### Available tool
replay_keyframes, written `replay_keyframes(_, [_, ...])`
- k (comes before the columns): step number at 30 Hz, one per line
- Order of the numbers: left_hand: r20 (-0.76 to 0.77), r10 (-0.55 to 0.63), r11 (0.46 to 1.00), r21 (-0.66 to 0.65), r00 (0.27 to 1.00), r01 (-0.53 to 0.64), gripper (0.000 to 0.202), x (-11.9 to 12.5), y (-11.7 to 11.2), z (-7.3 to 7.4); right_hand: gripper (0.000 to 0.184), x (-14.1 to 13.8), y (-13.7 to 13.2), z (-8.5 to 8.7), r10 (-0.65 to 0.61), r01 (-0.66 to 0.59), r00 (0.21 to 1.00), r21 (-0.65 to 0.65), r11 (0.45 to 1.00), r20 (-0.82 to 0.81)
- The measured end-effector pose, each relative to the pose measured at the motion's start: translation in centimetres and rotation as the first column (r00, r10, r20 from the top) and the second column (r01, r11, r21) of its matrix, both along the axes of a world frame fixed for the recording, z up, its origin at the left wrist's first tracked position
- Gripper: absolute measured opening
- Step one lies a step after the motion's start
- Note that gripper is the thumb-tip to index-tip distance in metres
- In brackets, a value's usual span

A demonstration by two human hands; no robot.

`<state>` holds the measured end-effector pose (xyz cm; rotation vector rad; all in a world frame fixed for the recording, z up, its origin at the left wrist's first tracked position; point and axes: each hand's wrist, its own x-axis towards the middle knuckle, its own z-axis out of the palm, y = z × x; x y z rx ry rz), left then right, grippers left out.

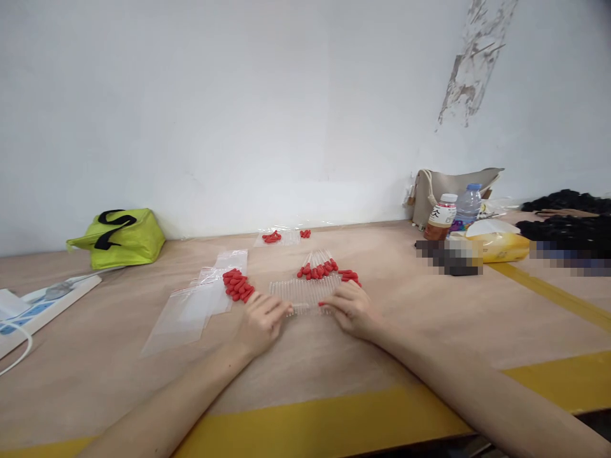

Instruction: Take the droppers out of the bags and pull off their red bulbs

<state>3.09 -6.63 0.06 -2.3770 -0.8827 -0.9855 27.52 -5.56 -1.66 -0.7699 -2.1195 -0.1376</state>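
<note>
My left hand [263, 319] pinches the end of a clear glass tube [301, 306] that lies crosswise between my hands. My right hand [354, 309] grips a small red rubber bulb [321, 304], its tip showing at the fingertips, apart from the tube. Beneath and behind them, a row of clear tubes [298, 291] lies side by side on the table. Just beyond it fan out several droppers [317, 272] with red bulbs fitted on their near ends. Loose red bulbs [235, 284] are heaped beside my left hand; more bulbs [350, 276] lie by my right.
Clear plastic bags [184, 312] lie flat at left. Against the wall are further red bulbs [272, 236]. A green bag [126, 238] and a power strip [57, 302] stand left; bottles [442, 216], a tissue pack [499, 245] and a beige bag [422, 191] stand right.
</note>
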Motion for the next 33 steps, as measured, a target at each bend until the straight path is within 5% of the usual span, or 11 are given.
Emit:
replay_keyframes(4, [0.197, 0.17, 0.978, -0.15, 0.966, -0.142, 0.022, -2.5, 1.7, 0.7, 0.028, 3.0, 2.8, 0.5, -0.236, 0.147, 0.872, -0.232, 0.962, -0.429])
replay_keyframes(6, [0.185, 0.256, 0.949, -0.236, 0.949, -0.21, 0.026, -3.4, 2.3, 0.9, 0.033, 4.6, 4.2, 0.7, -0.36, 0.231, 0.804, -0.31, 0.922, -0.473])
replay_keyframes(14, [0.09, 0.284, 0.917, -0.318, 0.955, -0.243, 0.047, -3.2, 2.8, -1.0, 0.037, 6.8, 8.1, -1.7, -0.517, 0.234, 0.749, -0.565, 0.791, -0.414])
replay_keyframes(23, [-0.023, 0.374, 0.836, -0.425, 0.927, -0.348, 0.043, -2.8, 3.1, -2.4, 0.029, 7.5, 7.7, -2.2, -0.672, 0.369, 0.699, -0.681, 0.632, -0.245])
replay_keyframes(27, [-0.065, 0.415, 0.814, -0.418, 0.907, -0.403, 0.04, -2.5, 3.1, -2.4, 0.026, 7.2, 7.4, -2.0, -0.682, 0.401, 0.706, -0.687, 0.606, -0.191])
replay_keyframes(33, [-0.066, 0.375, 0.857, -0.356, 0.925, -0.372, 0.035, -1.8, 2.4, -1.9, 0.027, 7.2, 7.1, -1.8, -0.671, 0.431, 0.729, -0.673, 0.601, -0.132])
